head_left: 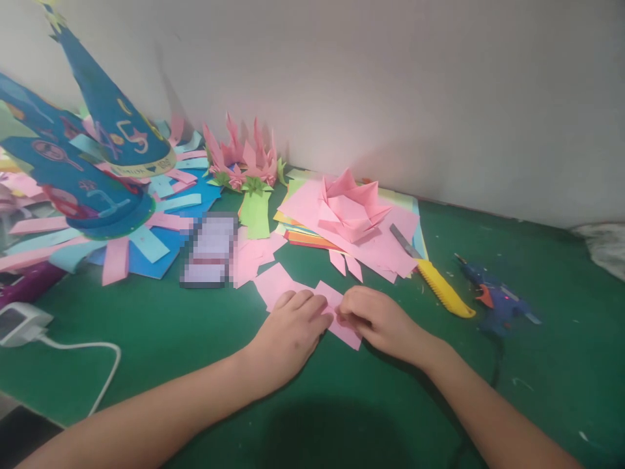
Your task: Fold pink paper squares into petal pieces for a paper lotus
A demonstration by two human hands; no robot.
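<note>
A small piece of pink paper lies on the green table between my hands. My left hand is closed, its fingers curled and pressing on the paper's left part. From the other side, my right hand pinches at the paper's upper right, with its fingertips partly hidden. Whether a fold lies under the fingers I cannot make out. Just beyond my left hand is another pink paper piece. Farther back, a folded pink paper flower rests on a stack of coloured paper.
To the right lie a yellow utility knife, its blade out, and a blue glue gun. A phone, decorated blue paper cones and a pink paper crown stand or lie left and back. A white cable crosses the left side.
</note>
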